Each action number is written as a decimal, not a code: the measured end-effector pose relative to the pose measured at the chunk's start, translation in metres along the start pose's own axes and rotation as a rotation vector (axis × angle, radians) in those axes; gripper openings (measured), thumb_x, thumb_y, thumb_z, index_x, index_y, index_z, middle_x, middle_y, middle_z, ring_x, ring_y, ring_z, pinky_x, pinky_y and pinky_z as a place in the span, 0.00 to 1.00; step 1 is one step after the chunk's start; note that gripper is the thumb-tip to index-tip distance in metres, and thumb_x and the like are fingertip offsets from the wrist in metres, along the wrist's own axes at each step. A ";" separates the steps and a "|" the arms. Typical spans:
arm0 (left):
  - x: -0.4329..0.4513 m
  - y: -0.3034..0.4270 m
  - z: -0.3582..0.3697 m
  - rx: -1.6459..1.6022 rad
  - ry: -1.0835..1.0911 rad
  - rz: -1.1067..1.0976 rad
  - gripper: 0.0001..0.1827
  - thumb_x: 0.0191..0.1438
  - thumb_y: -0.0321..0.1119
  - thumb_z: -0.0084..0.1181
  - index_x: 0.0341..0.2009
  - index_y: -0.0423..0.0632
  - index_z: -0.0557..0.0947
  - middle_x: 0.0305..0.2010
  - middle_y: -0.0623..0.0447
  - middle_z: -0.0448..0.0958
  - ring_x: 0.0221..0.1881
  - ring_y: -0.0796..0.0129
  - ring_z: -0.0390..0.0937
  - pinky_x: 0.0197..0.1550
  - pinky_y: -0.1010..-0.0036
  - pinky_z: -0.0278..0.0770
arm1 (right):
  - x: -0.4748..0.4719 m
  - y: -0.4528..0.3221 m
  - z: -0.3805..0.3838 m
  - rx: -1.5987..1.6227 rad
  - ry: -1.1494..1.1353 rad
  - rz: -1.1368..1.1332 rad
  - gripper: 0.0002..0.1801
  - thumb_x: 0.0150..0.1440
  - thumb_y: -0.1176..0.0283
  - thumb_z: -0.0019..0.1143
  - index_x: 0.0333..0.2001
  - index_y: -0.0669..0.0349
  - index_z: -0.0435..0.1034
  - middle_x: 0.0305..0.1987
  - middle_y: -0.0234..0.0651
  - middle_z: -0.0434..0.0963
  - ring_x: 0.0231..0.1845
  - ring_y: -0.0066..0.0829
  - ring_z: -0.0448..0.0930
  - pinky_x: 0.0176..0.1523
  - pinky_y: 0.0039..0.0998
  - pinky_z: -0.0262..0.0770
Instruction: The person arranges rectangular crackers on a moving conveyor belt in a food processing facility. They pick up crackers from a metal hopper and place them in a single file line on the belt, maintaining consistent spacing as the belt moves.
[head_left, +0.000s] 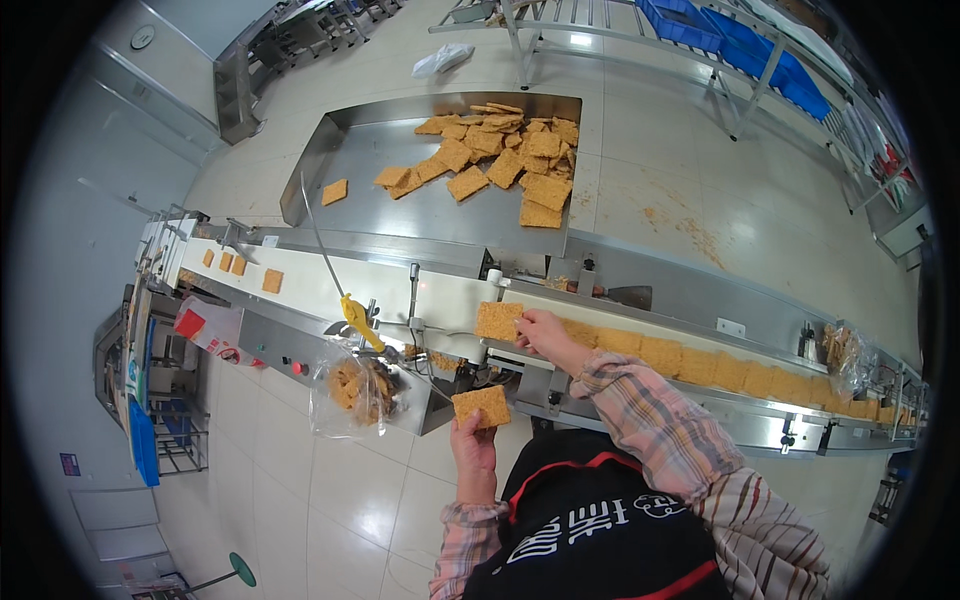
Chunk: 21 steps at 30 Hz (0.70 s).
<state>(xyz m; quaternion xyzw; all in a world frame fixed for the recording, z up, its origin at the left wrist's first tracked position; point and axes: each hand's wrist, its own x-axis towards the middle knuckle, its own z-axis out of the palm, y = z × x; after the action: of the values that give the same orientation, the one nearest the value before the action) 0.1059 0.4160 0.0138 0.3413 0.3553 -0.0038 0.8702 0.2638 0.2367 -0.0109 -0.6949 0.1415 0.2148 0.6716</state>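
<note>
My left hand (475, 457) grips a flat, rectangular, golden crumbly snack slab (480, 403), thumb on top, in front of the conveyor's near edge. My right hand (551, 337) pinches the right edge of a second snack slab (498, 319) over the white conveyor belt (450, 300). Whether this slab rests on the belt or is held just above it, I cannot tell. To the right of that hand, a row of similar slabs (697, 361) lies end to end along the belt. Farther left, several separate pieces (273, 280) sit spaced out on the belt.
Behind the conveyor, a stainless steel tray (360, 150) holds a heap of slabs (517, 150). A scraper (628, 297) lies by the belt. A yellow-handled tool (360, 321) stands upright near a clear bag of broken pieces (356, 394). A red button (300, 368) is on the conveyor side.
</note>
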 end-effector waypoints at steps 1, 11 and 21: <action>-0.001 0.000 0.000 0.004 0.002 -0.005 0.23 0.51 0.24 0.57 0.53 0.46 0.70 0.50 0.48 0.74 0.49 0.55 0.75 0.49 0.58 0.76 | -0.002 0.004 -0.004 -0.093 0.084 -0.041 0.12 0.60 0.65 0.49 0.36 0.63 0.71 0.25 0.31 0.75 0.20 0.19 0.73 0.24 0.23 0.69; 0.005 -0.034 0.036 0.204 -0.221 -0.185 0.22 0.52 0.28 0.57 0.53 0.48 0.69 0.51 0.51 0.74 0.51 0.60 0.74 0.51 0.61 0.72 | -0.115 0.032 -0.047 0.085 -0.378 0.014 0.13 0.61 0.64 0.49 0.41 0.63 0.72 0.26 0.27 0.74 0.26 0.17 0.73 0.28 0.22 0.69; 0.005 -0.044 0.043 0.312 -0.066 -0.259 0.14 0.54 0.31 0.58 0.46 0.49 0.72 0.37 0.56 0.78 0.39 0.65 0.78 0.40 0.69 0.74 | -0.031 0.028 -0.046 -0.128 0.227 -0.116 0.15 0.58 0.63 0.50 0.31 0.66 0.72 0.20 0.38 0.77 0.21 0.26 0.78 0.28 0.30 0.72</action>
<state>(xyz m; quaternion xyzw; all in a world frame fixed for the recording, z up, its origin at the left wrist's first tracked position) 0.1246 0.3577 0.0067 0.4232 0.3625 -0.1819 0.8102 0.2282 0.1861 -0.0199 -0.7631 0.1621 0.1041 0.6169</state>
